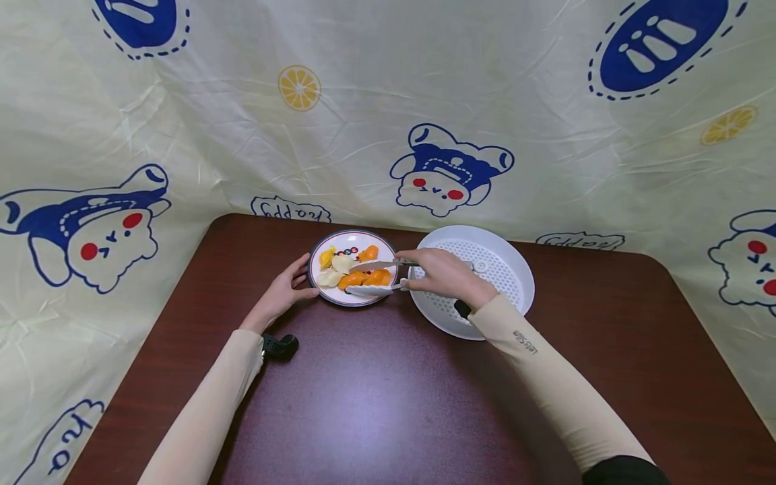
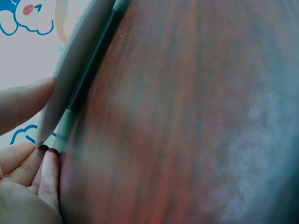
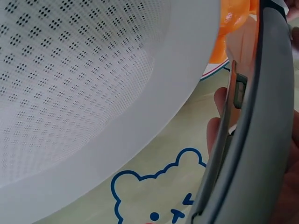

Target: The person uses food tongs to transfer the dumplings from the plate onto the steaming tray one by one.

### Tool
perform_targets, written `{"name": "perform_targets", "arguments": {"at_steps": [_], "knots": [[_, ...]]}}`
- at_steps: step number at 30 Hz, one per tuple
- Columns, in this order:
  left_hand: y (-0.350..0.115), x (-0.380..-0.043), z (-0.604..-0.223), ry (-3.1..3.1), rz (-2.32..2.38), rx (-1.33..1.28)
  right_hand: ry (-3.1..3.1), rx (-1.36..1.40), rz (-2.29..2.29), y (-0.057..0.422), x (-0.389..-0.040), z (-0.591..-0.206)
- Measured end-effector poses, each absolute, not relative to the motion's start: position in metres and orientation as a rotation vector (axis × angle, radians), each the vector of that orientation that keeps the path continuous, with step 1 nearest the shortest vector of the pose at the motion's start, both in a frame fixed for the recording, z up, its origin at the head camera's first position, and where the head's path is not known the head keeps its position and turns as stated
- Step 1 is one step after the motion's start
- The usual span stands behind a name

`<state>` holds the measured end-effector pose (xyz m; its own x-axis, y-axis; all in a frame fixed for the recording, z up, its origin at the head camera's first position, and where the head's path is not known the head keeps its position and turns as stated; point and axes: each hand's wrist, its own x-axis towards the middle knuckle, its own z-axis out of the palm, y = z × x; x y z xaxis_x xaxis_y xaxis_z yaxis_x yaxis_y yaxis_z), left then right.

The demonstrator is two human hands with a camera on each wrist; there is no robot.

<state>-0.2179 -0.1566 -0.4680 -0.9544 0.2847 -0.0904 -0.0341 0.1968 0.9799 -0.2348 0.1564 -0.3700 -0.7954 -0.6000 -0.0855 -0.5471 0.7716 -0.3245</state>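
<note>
A round white plate [image 1: 348, 299] with a blue-edged rim carries several orange pieces [image 1: 367, 253], pale pieces [image 1: 329, 278] and a yellow piece [image 1: 327, 257]. My left hand [image 1: 281, 288] holds the plate's left rim; in the left wrist view the thumb [image 2: 28, 102] and fingertips touch the edge. From the right, my right hand [image 1: 445, 273] grips a pair of tongs [image 1: 374, 266]. The two arms of the tongs reach over the plate, on either side of some orange pieces; whether they touch these I cannot tell. Grey tong handles [image 3: 261, 121] show in the right wrist view.
Just right of the plate stands a white perforated basket [image 1: 515, 276], partly under my right hand and forearm. All of it rests on a dark brown table [image 1: 364, 404]. A patterned cloth [image 1: 358, 155] hangs behind the table's far edge.
</note>
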Motion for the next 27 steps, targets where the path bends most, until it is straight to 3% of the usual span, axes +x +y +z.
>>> {"name": "perform_targets", "arguments": {"at_steps": [27], "knots": [[-0.157,-0.218,-0.469,2.219,1.825,0.233,2.794,-0.988,-0.617,0.184,-0.232,-0.354]]}}
